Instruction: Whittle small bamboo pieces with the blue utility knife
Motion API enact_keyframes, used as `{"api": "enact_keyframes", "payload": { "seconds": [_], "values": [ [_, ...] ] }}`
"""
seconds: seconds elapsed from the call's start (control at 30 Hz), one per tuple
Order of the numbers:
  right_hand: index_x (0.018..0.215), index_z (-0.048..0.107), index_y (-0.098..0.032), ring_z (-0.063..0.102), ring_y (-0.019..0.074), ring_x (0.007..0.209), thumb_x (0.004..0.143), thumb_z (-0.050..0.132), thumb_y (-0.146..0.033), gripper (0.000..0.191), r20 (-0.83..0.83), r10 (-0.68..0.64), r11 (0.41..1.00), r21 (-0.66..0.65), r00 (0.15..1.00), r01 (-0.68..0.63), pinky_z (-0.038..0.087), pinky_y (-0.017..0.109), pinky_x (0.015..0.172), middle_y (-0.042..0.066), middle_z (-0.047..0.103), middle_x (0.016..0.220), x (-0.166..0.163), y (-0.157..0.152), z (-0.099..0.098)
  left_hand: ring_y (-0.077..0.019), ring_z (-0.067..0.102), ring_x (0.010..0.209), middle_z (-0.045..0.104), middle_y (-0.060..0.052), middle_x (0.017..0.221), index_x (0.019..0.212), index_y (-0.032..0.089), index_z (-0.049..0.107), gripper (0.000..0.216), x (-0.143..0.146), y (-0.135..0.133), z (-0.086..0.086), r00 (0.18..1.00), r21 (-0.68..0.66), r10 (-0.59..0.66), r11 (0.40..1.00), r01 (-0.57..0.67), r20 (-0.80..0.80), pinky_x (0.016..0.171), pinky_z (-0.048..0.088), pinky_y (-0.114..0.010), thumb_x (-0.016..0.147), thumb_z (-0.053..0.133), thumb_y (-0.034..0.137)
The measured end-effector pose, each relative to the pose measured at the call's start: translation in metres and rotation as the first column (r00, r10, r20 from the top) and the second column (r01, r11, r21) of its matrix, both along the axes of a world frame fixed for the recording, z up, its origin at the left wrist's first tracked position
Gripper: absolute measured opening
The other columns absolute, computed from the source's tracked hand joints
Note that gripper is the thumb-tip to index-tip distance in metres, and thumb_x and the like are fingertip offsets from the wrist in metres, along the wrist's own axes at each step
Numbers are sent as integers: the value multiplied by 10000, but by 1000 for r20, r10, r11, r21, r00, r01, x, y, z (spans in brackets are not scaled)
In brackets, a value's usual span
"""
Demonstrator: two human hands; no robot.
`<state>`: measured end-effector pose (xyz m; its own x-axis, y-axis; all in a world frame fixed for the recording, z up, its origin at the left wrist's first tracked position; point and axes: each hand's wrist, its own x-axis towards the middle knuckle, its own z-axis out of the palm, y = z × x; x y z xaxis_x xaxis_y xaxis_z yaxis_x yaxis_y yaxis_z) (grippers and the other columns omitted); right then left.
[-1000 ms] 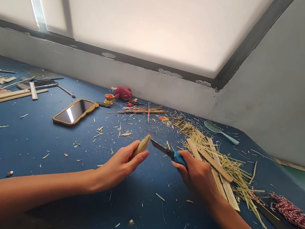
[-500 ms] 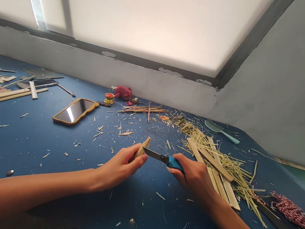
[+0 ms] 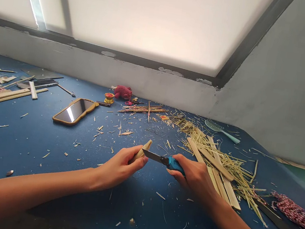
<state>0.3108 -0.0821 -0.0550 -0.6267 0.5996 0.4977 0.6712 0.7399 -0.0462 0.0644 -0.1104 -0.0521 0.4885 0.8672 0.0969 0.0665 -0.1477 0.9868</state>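
My left hand (image 3: 120, 167) is closed around a short pale bamboo piece (image 3: 143, 150) whose tip sticks up past my fingers. A knife with a blue handle (image 3: 164, 160) is gripped in my right hand (image 3: 196, 176). Its dark blade points left and its tip rests against the bamboo piece just above my left fingers. Both hands hover over the blue table (image 3: 36, 139) near its middle.
A pile of bamboo strips and shavings (image 3: 216, 164) lies right of my right hand. A phone (image 3: 74, 111) lies at the left, with wooden slats (image 3: 6, 93) beyond it. Red-white twine (image 3: 295, 212), a teal brush (image 3: 220, 129), thin sticks (image 3: 143, 109) and a pink toy (image 3: 121, 92) sit around.
The knife has moved left and down until its blade meets the bamboo piece. My left hand tilted the piece slightly.
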Motion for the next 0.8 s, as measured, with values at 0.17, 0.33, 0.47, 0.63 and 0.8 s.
{"api": "enact_keyframes", "payload": {
  "seconds": [0.17,0.33,0.47,0.63,0.8],
  "values": [
    [838,523,-179,446,103,497,949,375,-445,325,-8,6,1000,15,1000,-6,315,226,511,-20,512,596,0,-1,0,-73,205,548,274,64,632,733,188,342,335,-1,0,-1,1000,-10,-17,1000,18,18,488,201,-208,907,428,461],
    [812,516,-174,433,92,479,950,374,-454,343,-15,20,999,50,1000,-19,306,218,493,-29,496,587,-3,-2,1,-74,204,562,271,62,643,723,185,337,357,-2,1,2,999,-4,-32,999,32,-7,490,208,-208,905,428,479],
    [759,490,-177,432,84,453,938,375,-494,382,-9,-6,992,130,1000,7,291,220,470,-31,495,578,-8,-5,5,-76,201,552,265,64,632,735,195,323,370,0,-2,2,999,-62,-39,997,38,-13,479,210,-210,905,401,515],
    [750,465,-180,444,80,431,943,366,-489,378,42,-56,987,154,998,49,261,226,445,-33,510,581,-14,-11,7,-85,222,545,274,59,635,765,209,317,389,4,-4,2,998,-82,-63,995,61,-23,481,245,-218,917,290,565],
    [756,465,-178,445,78,413,954,343,-478,380,56,-87,985,152,995,78,234,233,430,-36,503,573,-17,-14,5,-97,295,545,366,49,607,744,201,364,426,0,-2,6,960,29,30,999,-23,-277,530,301,-243,927,234,563]
  ]
}}
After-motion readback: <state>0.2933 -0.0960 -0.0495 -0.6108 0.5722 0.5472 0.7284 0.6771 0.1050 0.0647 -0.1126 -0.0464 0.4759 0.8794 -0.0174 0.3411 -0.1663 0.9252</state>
